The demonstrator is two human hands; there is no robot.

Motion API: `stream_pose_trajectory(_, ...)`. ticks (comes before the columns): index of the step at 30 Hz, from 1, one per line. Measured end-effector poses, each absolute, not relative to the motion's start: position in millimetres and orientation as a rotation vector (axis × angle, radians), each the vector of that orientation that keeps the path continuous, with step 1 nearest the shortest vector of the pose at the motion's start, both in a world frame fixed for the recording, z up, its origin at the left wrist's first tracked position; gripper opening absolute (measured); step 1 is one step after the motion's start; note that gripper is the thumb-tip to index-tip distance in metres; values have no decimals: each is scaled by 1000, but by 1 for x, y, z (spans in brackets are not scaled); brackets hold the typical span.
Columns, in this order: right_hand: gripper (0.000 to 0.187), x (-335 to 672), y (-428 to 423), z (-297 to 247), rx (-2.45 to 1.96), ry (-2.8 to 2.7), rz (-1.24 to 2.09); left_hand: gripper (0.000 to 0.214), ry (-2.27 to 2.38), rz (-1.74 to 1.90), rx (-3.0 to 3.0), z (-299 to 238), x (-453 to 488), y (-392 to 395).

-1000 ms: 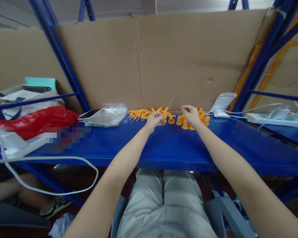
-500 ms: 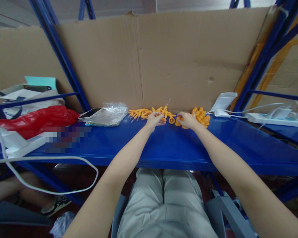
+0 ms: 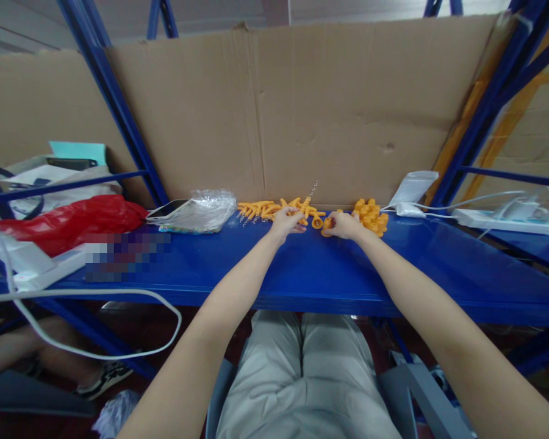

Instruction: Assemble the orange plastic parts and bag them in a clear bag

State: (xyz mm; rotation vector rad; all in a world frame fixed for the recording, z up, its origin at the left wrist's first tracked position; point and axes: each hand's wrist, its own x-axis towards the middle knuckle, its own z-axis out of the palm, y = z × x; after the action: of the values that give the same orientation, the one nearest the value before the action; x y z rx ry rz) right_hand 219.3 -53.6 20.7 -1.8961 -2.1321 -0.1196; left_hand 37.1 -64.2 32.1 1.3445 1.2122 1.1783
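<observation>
My left hand (image 3: 287, 223) is closed with its fingers pinched on a small orange piece (image 3: 303, 222), mostly hidden by the fingers. My right hand (image 3: 346, 225) has its fingertips closed on a round orange piece (image 3: 326, 227) at the table surface. Between the hands lies an orange ring-shaped piece (image 3: 317, 223). Several orange parts with small metal chains (image 3: 258, 210) lie in a row left of my left hand. Behind it more orange parts (image 3: 308, 204) are heaped, one chain leaning up against the cardboard. A pile of knobbly orange pieces (image 3: 370, 217) sits right of my right hand.
Cardboard (image 3: 329, 110) walls off the back of the blue table (image 3: 238, 268). Plastic-wrapped packs (image 3: 205, 213), a phone (image 3: 168, 210) and a red bag (image 3: 82, 222) lie left. A white power strip (image 3: 507, 219) with cables stands right. A co-worker's leg (image 3: 32, 344) shows lower left.
My right hand has shifted slightly left and down, its fingers drawing together on the round orange piece. My left hand stays nearly in place.
</observation>
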Motion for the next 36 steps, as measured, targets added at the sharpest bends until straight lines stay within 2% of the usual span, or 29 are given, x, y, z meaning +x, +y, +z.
stream_pose_trajectory(7, 20, 221, -54, 22, -1809, -2056, -183, 28, 1551, 1228, 1926, 25, 23, -58)
stream_pose_trajectory(11, 23, 221, -59, 25, -1814, -2063, -189, 27, 1692, 1141, 2129, 25, 14, -59)
stream_pose_trajectory(20, 39, 222, -60, 25, -1779, -2112, -260, 31, 1720, 1043, 2178, 23, 13, -56)
stream_pose_trajectory(31, 46, 219, -65, 27, -1779, -2091, -243, 28, 1717, 956, 2271, 19, 14, -52)
stream_pose_trajectory(36, 46, 218, -69, 30, -1819, -2064, -286, 28, 1649, 1030, 2197, 19, 14, -51)
